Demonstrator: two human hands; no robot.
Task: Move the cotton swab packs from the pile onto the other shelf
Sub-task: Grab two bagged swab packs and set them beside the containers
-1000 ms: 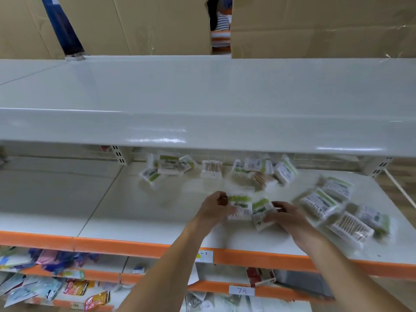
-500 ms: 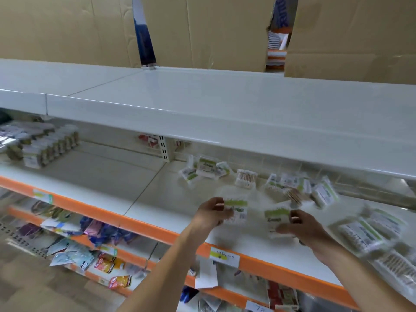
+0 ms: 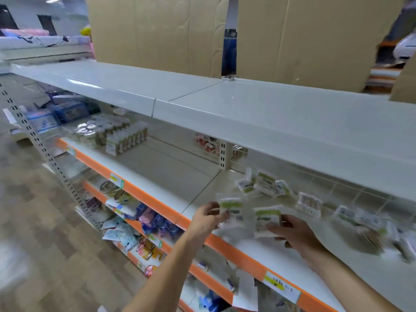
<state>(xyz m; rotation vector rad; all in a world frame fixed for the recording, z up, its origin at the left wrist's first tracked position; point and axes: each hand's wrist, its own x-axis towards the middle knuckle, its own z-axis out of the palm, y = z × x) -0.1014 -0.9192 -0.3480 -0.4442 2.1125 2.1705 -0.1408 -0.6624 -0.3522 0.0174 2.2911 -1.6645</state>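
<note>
Packs in hand: two. One cotton swab pack (image 3: 230, 210) is pinched at its left edge by the left hand (image 3: 206, 218), fingers curled round it; it stands roughly upright, green label uppermost. A second cotton swab pack (image 3: 267, 219) is gripped from its right side by the right hand (image 3: 295, 231), thumb and fingers closed on it, long axis likewise near vertical. Both packs are held just above the front of the middle shelf (image 3: 258, 251), side by side and close together, between the two hands.

Pile (image 3: 263, 184): the remaining packs lie scattered along the back of the same shelf, beyond and to the right of the hands. A cluster of about four sits just behind the left-hand pack; a single pack (image 3: 308, 204) lies flat further right; several more trail off to the right edge, too blurred to count.

Destination, as judged: the adjoining shelf section (image 3: 162, 167) to the left, bare at its near end, with a row of small boxed goods (image 3: 126, 138) further along. It lies left of both hands, so the left hand is the nearer and its pack would arrive first. Blur throughout limits finer detail.
</note>
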